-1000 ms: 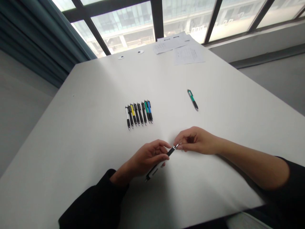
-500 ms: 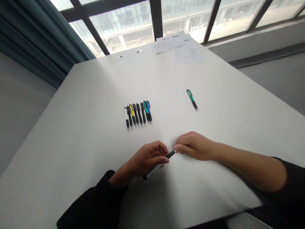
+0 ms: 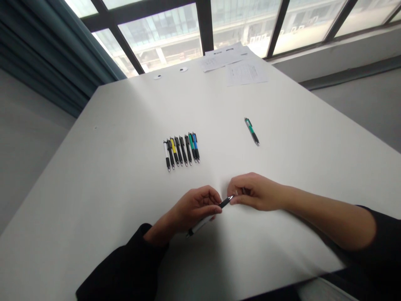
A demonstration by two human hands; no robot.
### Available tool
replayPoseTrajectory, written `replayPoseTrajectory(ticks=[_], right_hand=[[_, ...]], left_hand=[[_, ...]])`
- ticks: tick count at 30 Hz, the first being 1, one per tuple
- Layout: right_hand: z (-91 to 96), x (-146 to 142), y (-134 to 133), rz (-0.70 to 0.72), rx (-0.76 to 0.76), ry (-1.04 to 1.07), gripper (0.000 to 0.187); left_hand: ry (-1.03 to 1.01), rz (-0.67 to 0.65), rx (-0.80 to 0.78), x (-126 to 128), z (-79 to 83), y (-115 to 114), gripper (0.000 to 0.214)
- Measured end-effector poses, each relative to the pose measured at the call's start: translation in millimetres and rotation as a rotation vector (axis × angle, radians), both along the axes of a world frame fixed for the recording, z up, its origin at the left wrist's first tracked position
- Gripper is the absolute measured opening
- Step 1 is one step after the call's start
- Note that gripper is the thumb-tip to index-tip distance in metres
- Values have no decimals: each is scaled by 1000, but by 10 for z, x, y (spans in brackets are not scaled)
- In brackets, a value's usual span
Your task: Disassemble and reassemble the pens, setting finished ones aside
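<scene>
My left hand [image 3: 196, 207] is closed around the barrel of a white and black pen [image 3: 207, 218], just above the white table [image 3: 109, 188]. The pen lies slanted, its tip end pointing up and right. My right hand [image 3: 252, 192] pinches the small silver tip piece [image 3: 231, 197] at that end. The two hands nearly touch in front of me. A row of several pens [image 3: 181, 150] lies side by side farther back, to the left. A single green pen [image 3: 252, 131] lies alone farther back on the right.
Sheets of printed paper [image 3: 238, 67] lie at the far end of the table by the window. Two small round discs [image 3: 171, 73] sit near the far edge. A blue curtain [image 3: 40, 50] hangs at the left. The table's near edge runs under my right forearm.
The hands have stayed in nearly the same place. The pen has tipped a little flatter, and my right fingers have shifted slightly on its tip.
</scene>
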State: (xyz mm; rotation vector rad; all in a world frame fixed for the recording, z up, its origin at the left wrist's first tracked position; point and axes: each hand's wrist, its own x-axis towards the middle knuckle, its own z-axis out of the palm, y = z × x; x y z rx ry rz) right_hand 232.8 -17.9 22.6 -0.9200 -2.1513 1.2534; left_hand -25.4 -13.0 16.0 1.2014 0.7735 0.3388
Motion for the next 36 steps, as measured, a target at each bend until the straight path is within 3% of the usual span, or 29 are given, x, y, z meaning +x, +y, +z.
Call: replayPoseTrajectory(ticks=[4, 10, 15, 19, 25, 32, 36], right_hand=[[-2, -7, 8, 31, 44, -60, 41], [4, -1, -1, 51, 87, -61, 29], [26, -36, -5, 56, 166, -239, 47], [21, -32, 12, 67, 109, -234, 49], [24, 13, 6, 78, 76, -113, 25], [62, -40, 1, 90, 105, -285, 45], [60, -8, 9, 92, 30, -189, 40]], left_hand=[[2, 2, 19, 0, 0, -5, 35], [-9, -2, 6, 0, 4, -4, 33], [12, 3, 21, 19, 11, -6, 35], [53, 1, 58, 18, 5, -15, 36], [10, 6, 29, 0, -5, -4, 35], [12, 46, 41, 23, 6, -14, 35], [5, 40, 24, 14, -1, -17, 32]])
